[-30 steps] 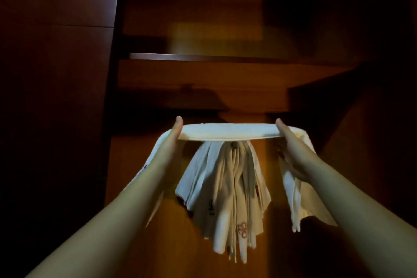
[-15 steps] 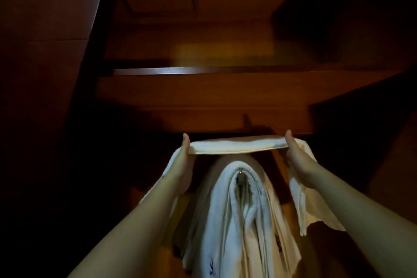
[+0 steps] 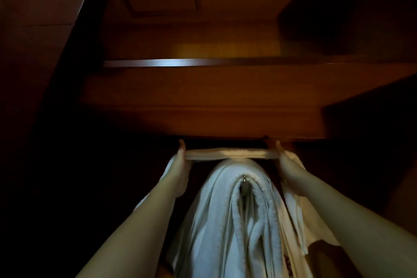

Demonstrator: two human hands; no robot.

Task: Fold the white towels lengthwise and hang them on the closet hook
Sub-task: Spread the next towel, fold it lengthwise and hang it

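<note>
Head view, folded towel (image 3: 225, 154) stretched between both hands

Head view tilts upward, close inside the closet (image 3: 203, 101).

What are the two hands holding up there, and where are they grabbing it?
A folded white towel, stretched flat between them. The left hand grips its left end, the right hand its right end.
</note>
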